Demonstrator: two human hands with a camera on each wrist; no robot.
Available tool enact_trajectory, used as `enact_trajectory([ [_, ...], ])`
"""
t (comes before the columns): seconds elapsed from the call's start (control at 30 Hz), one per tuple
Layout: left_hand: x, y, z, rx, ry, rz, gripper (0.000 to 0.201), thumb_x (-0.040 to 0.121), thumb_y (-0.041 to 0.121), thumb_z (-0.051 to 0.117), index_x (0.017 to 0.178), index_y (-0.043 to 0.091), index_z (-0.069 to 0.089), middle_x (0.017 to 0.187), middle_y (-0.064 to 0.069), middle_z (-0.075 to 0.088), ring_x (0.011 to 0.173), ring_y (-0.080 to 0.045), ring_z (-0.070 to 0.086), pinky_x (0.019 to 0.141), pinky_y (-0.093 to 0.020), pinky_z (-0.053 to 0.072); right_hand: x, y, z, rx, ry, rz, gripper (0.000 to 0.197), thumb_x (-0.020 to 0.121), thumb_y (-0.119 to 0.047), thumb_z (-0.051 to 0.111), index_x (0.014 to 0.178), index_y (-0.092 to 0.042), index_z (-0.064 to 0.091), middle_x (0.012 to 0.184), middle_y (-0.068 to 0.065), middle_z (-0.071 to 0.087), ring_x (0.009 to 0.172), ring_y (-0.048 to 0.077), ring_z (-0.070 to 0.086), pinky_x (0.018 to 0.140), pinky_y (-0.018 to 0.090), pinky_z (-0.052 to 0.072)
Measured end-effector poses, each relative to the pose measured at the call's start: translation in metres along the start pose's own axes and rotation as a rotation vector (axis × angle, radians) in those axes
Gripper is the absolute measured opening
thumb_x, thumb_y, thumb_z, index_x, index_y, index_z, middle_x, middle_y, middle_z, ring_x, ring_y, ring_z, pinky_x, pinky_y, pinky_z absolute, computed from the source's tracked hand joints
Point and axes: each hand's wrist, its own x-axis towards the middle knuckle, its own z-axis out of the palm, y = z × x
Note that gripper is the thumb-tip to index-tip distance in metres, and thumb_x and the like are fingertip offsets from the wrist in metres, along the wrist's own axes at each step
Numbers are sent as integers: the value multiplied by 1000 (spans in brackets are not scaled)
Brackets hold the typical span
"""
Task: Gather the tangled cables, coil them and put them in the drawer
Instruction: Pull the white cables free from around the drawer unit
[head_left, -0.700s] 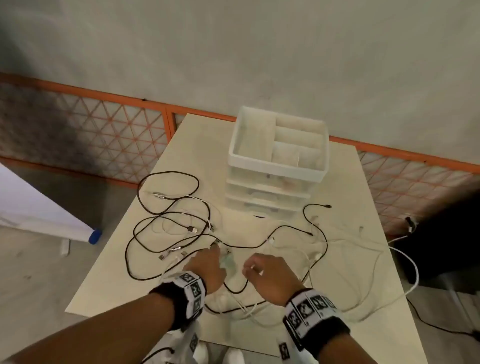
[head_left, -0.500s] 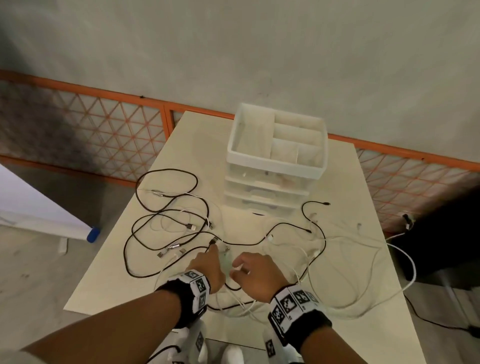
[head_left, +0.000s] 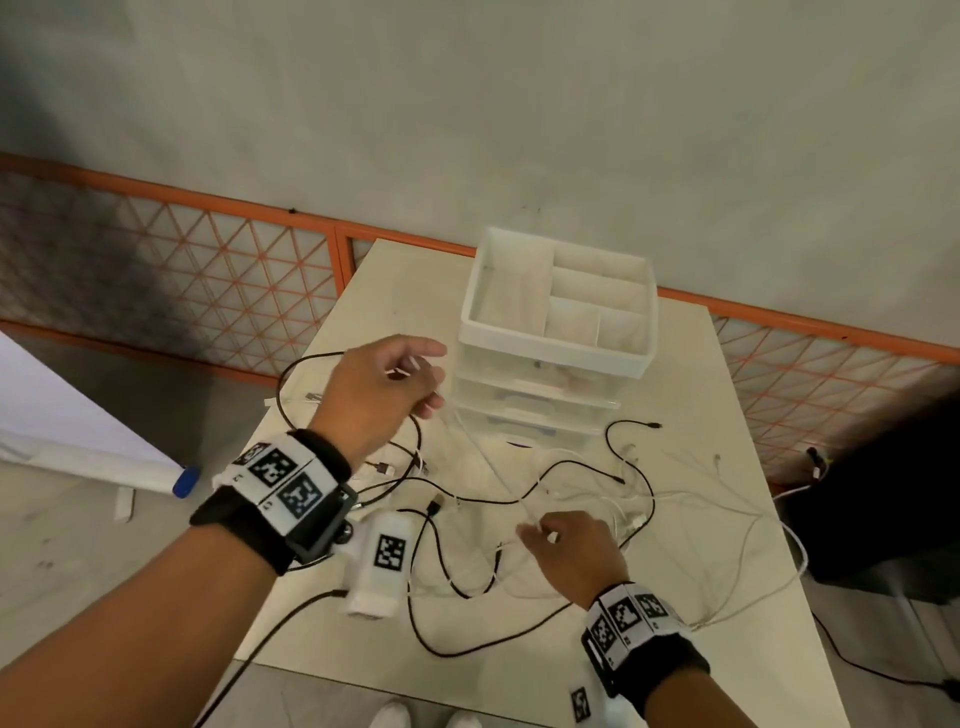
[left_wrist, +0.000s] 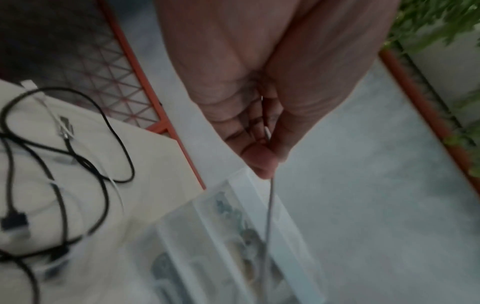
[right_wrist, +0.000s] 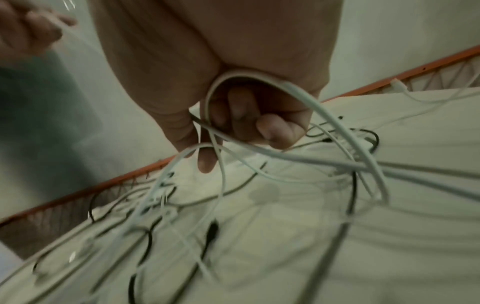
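Black cables (head_left: 545, 470) and white cables (head_left: 727, 512) lie tangled across the cream table (head_left: 691, 654). My left hand (head_left: 415, 382) is raised in front of the white drawer unit (head_left: 558, 332) and pinches the end of a thin white cable (left_wrist: 270, 205), which runs taut down to my right hand (head_left: 540, 530). My right hand hovers low over the tangle's middle, fingers curled round a loop of white cable (right_wrist: 259, 79). The unit's drawers look closed; its top tray is open.
An orange lattice fence (head_left: 197, 270) runs behind the table below a grey wall. A dark object (head_left: 883, 493) stands at the table's right edge. A white board (head_left: 78, 421) lies on the floor to the left. Black cable loops (left_wrist: 64, 164) lie left of the unit.
My left hand has risen from the tangle toward the drawer unit, drawing a white cable end up with it. My right hand stayed low over the tangle, holding the same cable.
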Motion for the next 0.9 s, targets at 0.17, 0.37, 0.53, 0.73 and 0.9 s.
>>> enact_trajectory([
  [0.17, -4, -50, -10, 254, 2, -157, 24, 96, 24, 58, 117, 14, 65, 94, -2, 70, 72, -16, 73, 60, -28, 58, -3, -57, -69, 281, 335, -151, 35, 92, -45, 61, 77, -17, 75, 59, 0, 64, 52, 8, 52, 58, 23, 45],
  [0.37, -6, -44, -10, 38, 99, -136, 50, 95, 39, 57, 139, 18, 50, 109, 2, 68, 83, -16, 73, 67, -37, 60, -1, -85, -95, 143, 284, -170, 60, 99, -64, 26, 102, -26, 72, 109, 6, 59, 104, 25, 57, 96, 42, 44],
  [0.53, 2, 1, -28, -104, 201, 33, 71, 93, 36, 62, 153, 23, 27, 113, 10, 66, 87, -15, 73, 61, -22, 57, -2, -83, -95, -12, 284, -61, 58, 100, -60, 21, 97, -28, 69, 94, 2, 62, 95, 27, 60, 91, 42, 47],
  [0.73, -11, -4, 0, -96, -294, 18, 119, 74, 55, 70, 149, 41, -21, 143, 13, 50, 97, -7, 70, 80, -28, 57, -13, -134, -106, 600, 156, -235, 59, 99, -59, 39, 82, -10, 69, 72, 4, 68, 52, 22, 66, 60, 38, 61],
  [0.9, -18, -37, 55, 174, -559, 49, 19, 86, 39, 70, 103, 38, 65, 103, 14, 73, 97, -2, 65, 90, -34, 54, -24, -177, -126, 735, 106, -342, 45, 102, -38, 52, 82, -1, 68, 81, 15, 75, 72, 35, 74, 77, 49, 63],
])
